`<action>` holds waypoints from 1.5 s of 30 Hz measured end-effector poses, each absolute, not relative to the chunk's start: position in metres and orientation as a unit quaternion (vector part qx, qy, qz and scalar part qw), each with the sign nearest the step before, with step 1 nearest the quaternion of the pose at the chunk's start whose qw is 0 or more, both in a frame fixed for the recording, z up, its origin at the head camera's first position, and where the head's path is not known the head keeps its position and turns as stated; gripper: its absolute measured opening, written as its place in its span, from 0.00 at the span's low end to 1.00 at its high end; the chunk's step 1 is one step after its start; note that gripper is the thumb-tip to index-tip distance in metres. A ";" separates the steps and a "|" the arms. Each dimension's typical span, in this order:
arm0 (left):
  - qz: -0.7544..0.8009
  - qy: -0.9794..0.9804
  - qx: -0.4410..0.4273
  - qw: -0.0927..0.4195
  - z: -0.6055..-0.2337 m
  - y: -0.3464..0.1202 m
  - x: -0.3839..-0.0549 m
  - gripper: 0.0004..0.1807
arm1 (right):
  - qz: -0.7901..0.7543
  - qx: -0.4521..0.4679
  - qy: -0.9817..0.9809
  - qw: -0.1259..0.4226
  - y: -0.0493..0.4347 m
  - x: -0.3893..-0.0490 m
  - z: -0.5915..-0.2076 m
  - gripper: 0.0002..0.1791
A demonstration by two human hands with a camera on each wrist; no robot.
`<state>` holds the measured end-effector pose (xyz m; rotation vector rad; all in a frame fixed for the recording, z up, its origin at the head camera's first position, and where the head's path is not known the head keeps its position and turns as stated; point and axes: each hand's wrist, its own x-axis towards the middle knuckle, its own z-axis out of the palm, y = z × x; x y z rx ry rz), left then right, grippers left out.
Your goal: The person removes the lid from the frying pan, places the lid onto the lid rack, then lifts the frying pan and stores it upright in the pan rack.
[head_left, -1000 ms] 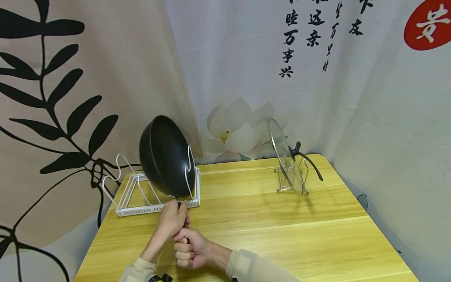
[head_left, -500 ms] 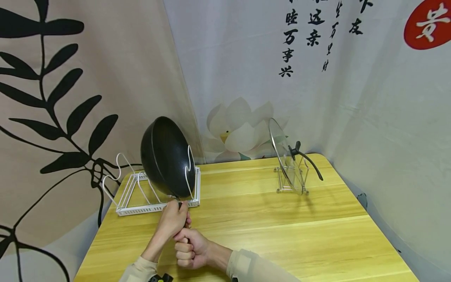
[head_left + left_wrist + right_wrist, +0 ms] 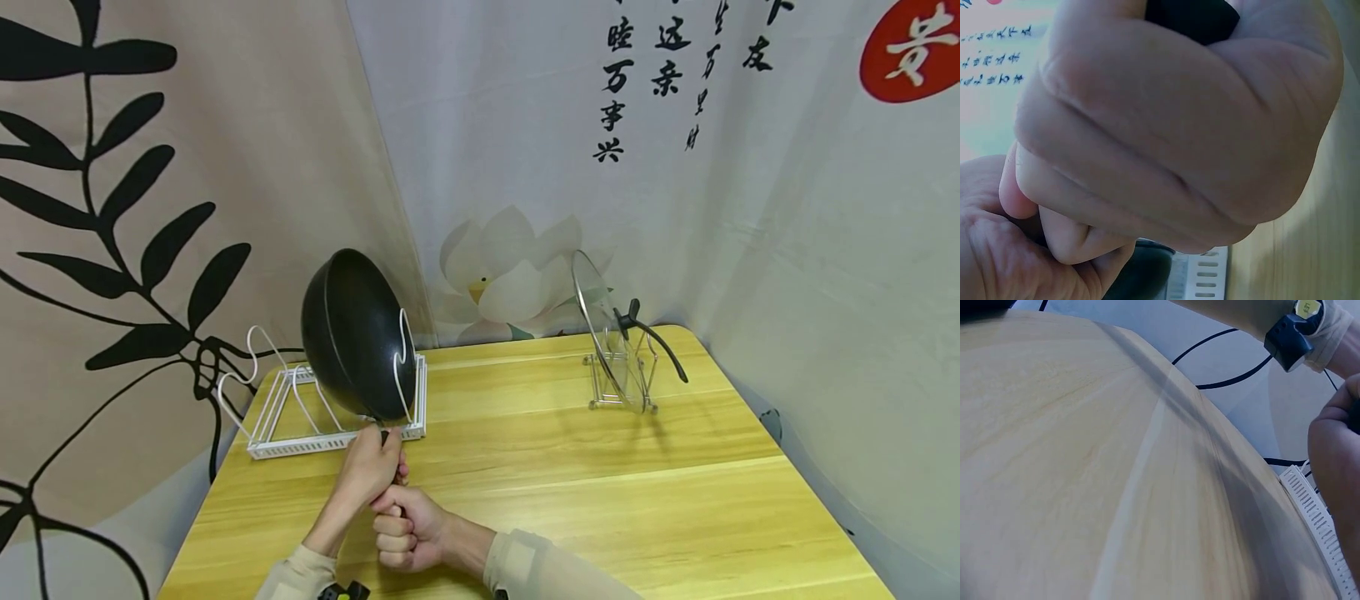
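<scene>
A black wok [image 3: 356,333] leans on its side in a white wire rack [image 3: 300,448] on the left of the table. Its handle points toward me and is mostly covered by both hands. The left hand [image 3: 371,457] grips the handle close to the wok. Just below it, the right hand [image 3: 408,527] grips the handle with curled fingers, right up against the left hand. In the left wrist view, a large fist [image 3: 1166,131] wraps the handle, and its black end [image 3: 1194,22] shows at the top.
On the right, a glass lid [image 3: 600,333] with a black knob stands tilted in a small metal wire stand [image 3: 600,387]. The wooden table [image 3: 600,500] ends at a printed curtain [image 3: 525,125] behind and at the sides.
The wok's upper rim has tipped very slightly down and to the right. Both hands keep their grip in nearly the same place. The lid and rack stay put.
</scene>
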<state>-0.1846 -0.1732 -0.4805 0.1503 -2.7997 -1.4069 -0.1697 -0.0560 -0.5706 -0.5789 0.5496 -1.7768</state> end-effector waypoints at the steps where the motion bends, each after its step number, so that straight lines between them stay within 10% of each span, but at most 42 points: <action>1: -0.449 -0.892 0.047 0.002 -0.481 -0.173 -0.185 0.27 | -0.755 -0.246 0.233 0.562 -0.056 -0.170 -0.571 0.30; 45: -0.452 -0.891 0.039 -0.002 -0.491 -0.172 -0.183 0.23 | -0.759 -0.234 0.220 0.567 -0.054 -0.168 -0.583 0.30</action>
